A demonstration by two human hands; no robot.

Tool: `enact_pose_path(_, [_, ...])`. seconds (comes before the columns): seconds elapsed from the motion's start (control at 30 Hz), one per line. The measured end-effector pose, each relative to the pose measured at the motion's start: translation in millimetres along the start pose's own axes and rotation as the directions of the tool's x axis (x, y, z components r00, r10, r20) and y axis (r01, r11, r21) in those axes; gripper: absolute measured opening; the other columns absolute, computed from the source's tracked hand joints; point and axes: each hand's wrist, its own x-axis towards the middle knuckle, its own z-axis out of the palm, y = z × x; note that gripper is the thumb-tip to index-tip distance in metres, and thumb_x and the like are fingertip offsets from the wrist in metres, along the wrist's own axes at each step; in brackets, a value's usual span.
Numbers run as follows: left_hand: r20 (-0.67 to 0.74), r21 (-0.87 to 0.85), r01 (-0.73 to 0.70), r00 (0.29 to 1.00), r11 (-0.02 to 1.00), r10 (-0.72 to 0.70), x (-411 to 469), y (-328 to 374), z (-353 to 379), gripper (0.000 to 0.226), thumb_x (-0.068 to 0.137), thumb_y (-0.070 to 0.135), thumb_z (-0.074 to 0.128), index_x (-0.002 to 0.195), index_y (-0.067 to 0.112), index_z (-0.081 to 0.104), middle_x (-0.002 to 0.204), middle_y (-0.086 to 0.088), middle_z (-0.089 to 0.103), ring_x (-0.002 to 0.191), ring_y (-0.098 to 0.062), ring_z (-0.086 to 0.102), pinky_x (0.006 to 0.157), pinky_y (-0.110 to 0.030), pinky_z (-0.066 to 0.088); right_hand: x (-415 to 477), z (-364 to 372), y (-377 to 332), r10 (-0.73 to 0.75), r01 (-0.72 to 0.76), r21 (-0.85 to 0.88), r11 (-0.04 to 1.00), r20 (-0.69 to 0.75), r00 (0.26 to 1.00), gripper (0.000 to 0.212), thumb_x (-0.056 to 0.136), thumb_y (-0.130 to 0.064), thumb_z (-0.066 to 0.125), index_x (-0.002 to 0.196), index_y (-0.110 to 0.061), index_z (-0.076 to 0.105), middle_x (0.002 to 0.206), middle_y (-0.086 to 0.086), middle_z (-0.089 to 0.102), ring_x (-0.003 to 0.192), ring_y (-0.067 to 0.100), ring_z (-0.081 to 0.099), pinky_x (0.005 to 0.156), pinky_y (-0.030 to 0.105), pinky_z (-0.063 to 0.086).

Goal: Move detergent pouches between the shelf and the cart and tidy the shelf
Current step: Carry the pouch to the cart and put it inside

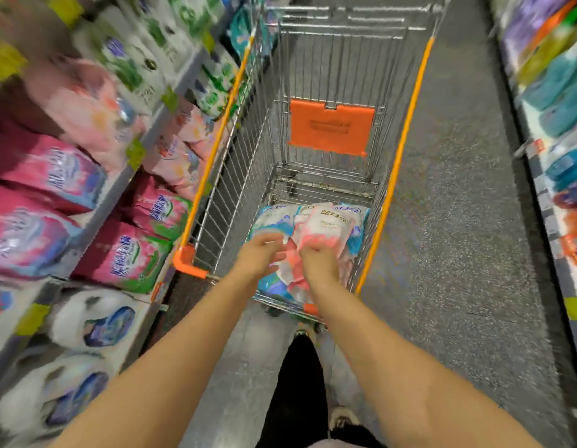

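Head view. Both hands reach into the cart (212,147) at its near end. The right hand (319,265) grasps the pink pouch (329,226), which lies atop blue pouches (270,218). The left hand (263,253), fingers relaxed, hovers beside it, contact unclear. This is probably a lift toward the shelf (112,195).

Grey speckled floor (458,221) — stocked shelving (544,202) right.

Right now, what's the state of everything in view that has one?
left grip: open, fingers relaxed
right grip: curled on pink-and-white pouch
blue-and-white pouches: lying flat, under the pink one
shopping cart: partly loaded
orange seat flap: upright against wire panel
magenta shelf pouches: stacked lying down
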Motion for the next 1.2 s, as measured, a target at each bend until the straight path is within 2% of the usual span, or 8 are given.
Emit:
enact_pose_path(0.17, [-0.214,-0.123,-0.216,0.959,0.969,0.187,-100,17,-55,0.017,0.095,0.009,0.047,0.085,0.02,0.055,0.077,-0.003,0.06,0.059,-0.005,0.057,0.053,-0.018,0.042,-75,26,-39,-0.234,0.239,-0.033,0.97,0.121,0.965,0.024,0.088,-0.014,0.048,0.098,-0.006,0.069,0.092,0.011,0.065,0.09,0.026,0.057,0.08,0.034,0.043])
enact_pose_path(0.4, [-0.545,-0.17,-0.5,0.766,0.849,0.342,-239,35,-174,0.021,0.094,0.006,0.047,0.079,0.017,0.058,0.068,0.0,0.058,0.051,-0.002,0.055,0.05,-0.016,0.04,-231,92,-104,-0.495,0.463,0.181,0.868,0.401,0.771,0.019,0.088,-0.012,0.05,0.077,-0.025,0.06,0.067,-0.006,0.057,0.066,0.016,0.051,0.064,0.029,0.042])
enact_pose_path(0.5, [-0.648,-0.099,-0.586,0.651,0.804,0.395,-304,25,-242,0.021,0.094,0.006,0.048,0.08,0.016,0.059,0.066,0.0,0.058,0.053,-0.005,0.055,0.05,-0.018,0.042,-312,141,-116,-0.596,0.555,0.254,0.792,0.516,0.615,0.017,0.09,-0.011,0.049,0.089,-0.019,0.064,0.073,-0.006,0.06,0.073,0.013,0.056,0.074,0.031,0.045])
enact_pose_path(0.6, [-0.748,-0.001,-0.629,0.517,0.778,0.417,-381,0,-319,0.022,0.094,0.009,0.048,0.078,0.018,0.06,0.064,0.001,0.059,0.05,-0.001,0.055,0.052,-0.019,0.044,-408,202,-119,-0.666,0.647,0.315,0.695,0.622,0.412,0.017,0.088,-0.007,0.05,0.088,-0.018,0.064,0.072,-0.006,0.059,0.078,0.015,0.057,0.078,0.032,0.046])
enact_pose_path(0.73, [-0.84,0.108,-0.663,0.338,0.741,0.425,-497,-39,-422,0.023,0.093,0.006,0.047,0.077,0.016,0.06,0.055,0.007,0.058,0.046,0.002,0.053,0.046,-0.009,0.042,-544,282,-112,-0.678,0.682,0.431,0.592,0.724,0.131,0.016,0.088,-0.007,0.053,0.085,-0.019,0.063,0.07,-0.005,0.06,0.069,0.012,0.055,0.064,0.025,0.043])
enact_pose_path(0.83, [-0.887,0.203,-0.649,0.196,0.733,0.419,-576,-68,-486,0.023,0.093,0.006,0.047,0.077,0.017,0.059,0.049,0.009,0.058,0.046,0.003,0.052,0.048,-0.009,0.041,-640,330,-100,-0.646,0.648,0.518,0.558,0.762,-0.053,0.018,0.088,-0.004,0.053,0.081,-0.018,0.063,0.069,-0.004,0.06,0.066,0.009,0.055,0.063,0.022,0.044])
enact_pose_path(1.0, [-0.919,0.318,-0.613,-0.011,0.723,0.395,-681,-102,-564,0.027,0.092,0.004,0.047,0.073,0.019,0.059,0.047,0.012,0.058,0.045,0.004,0.053,0.048,-0.009,0.043,-766,390,-87,-0.588,0.553,0.631,0.545,0.757,-0.285,0.023,0.089,-0.002,0.051,0.078,-0.02,0.061,0.067,-0.004,0.059,0.047,-0.01,0.054,0.049,0.005,0.04])
enact_pose_path(1.2, [-0.904,0.407,-0.536,-0.123,0.74,0.409,-757,-115,-640,0.023,0.093,0.009,0.049,0.073,0.019,0.056,0.047,0.01,0.058,0.045,0.001,0.052,0.051,-0.012,0.042,-873,447,-88,-0.535,0.465,0.719,0.518,0.696,-0.479,0.021,0.088,-0.002,0.052,0.078,-0.018,0.061,0.068,-0.004,0.06,0.06,0.004,0.057,0.055,0.011,0.045])
